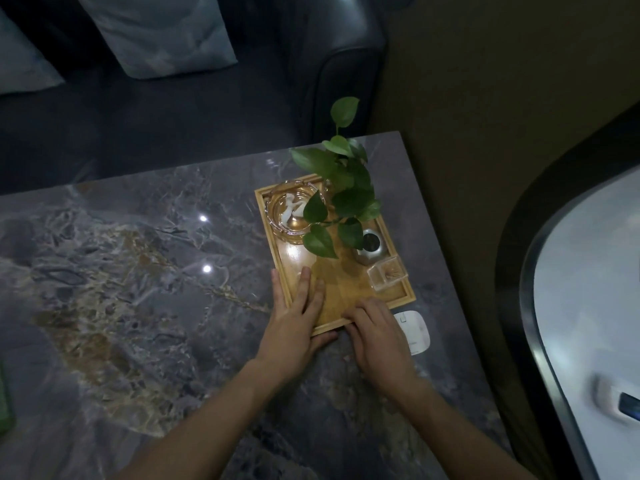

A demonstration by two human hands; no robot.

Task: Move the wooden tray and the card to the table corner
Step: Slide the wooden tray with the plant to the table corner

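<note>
A wooden tray (349,289) lies near the far right corner of a dark marble table (138,271). It carries a glass ashtray (291,211), a leafy green plant (341,188), a small metal pot (370,249) and a clear box of toothpicks (388,273). My left hand (294,317) grips the tray's near left corner, fingers flat on its floor and thumb under the near edge. My right hand (375,336) rests on the near rim, fingers curled over it. A white card (414,332) lies flat on the table just right of my right hand, partly hidden by it.
A dark leather sofa (207,109) with light cushions (156,32) stands beyond the table's far edge. To the right, past the table's right edge, is brown floor and a curved white surface (588,306) with a dark rim. A green object (5,400) shows at the left edge.
</note>
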